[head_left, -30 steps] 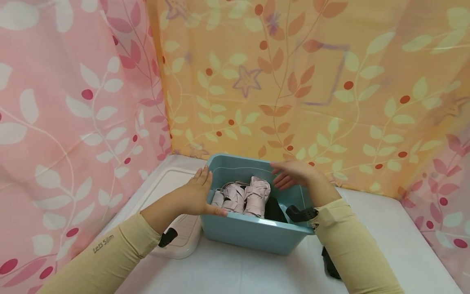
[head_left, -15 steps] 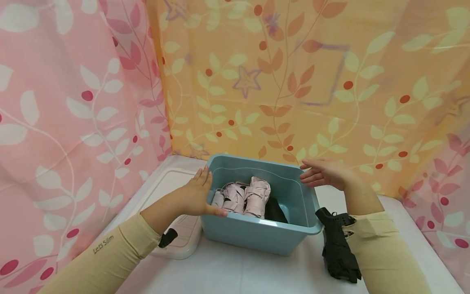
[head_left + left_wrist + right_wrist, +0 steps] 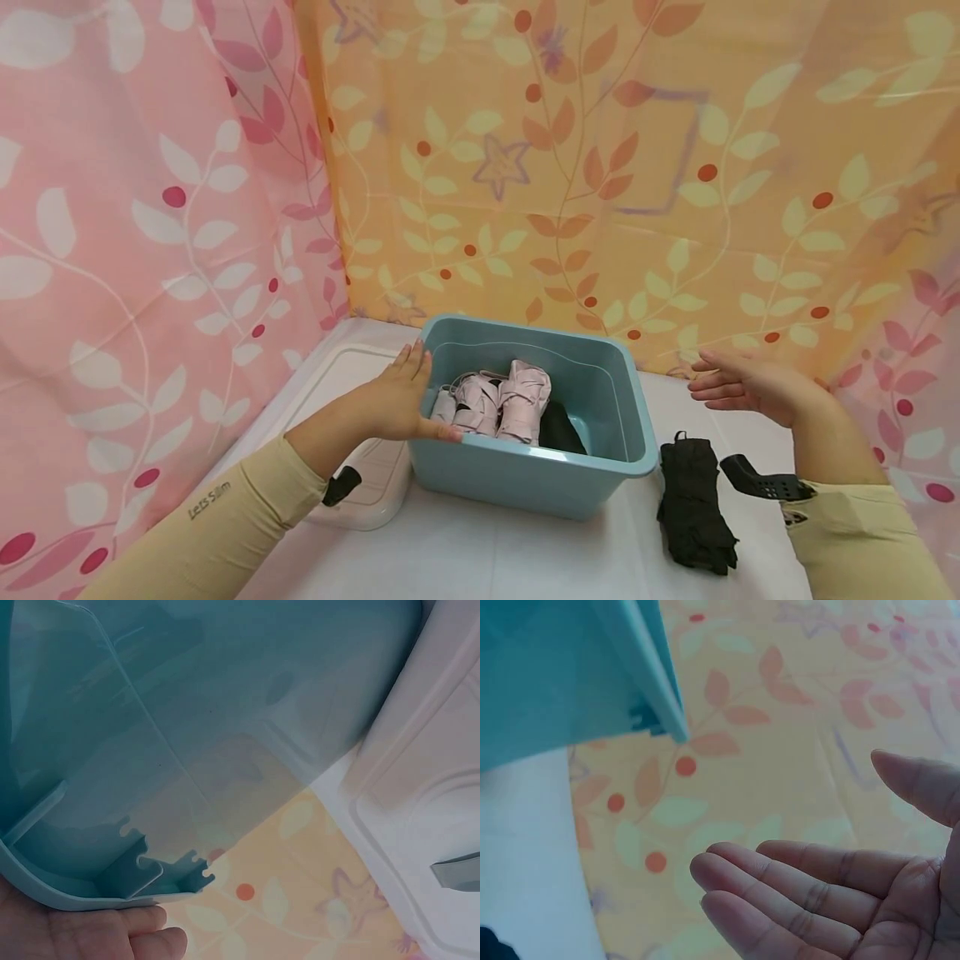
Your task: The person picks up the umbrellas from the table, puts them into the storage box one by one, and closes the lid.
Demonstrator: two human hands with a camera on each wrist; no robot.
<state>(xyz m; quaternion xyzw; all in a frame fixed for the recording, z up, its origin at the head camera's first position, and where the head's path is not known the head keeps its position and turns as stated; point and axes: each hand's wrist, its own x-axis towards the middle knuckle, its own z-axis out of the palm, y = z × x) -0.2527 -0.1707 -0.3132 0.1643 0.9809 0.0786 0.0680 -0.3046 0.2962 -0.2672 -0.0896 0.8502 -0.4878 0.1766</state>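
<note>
My left hand (image 3: 396,398) rests on the left corner of a blue plastic bin (image 3: 517,479). Its fingers lie along the left rim and the thumb reaches onto the front rim; in the left wrist view the fingers (image 3: 112,930) sit against the rim's outside. Inside the bin lie pale pink folded umbrellas (image 3: 523,404) and a black item (image 3: 558,429), partly hidden by the front wall. To the right of the bin, my right hand (image 3: 753,387) hangs in the air with fingers extended and nothing held. Nearest to it on the table is a black folded umbrella (image 3: 693,504) with a small loop.
A white lid (image 3: 367,492) lies on the white-covered table (image 3: 480,558), left of the bin and partly under my left arm. Patterned curtains, pink (image 3: 150,250) at the left and orange (image 3: 562,167) behind, enclose the table.
My right hand has moved right, from over the bin's inside to beyond its right side, uncovering the black umbrella on the table. My left hand has stayed on the rim.
</note>
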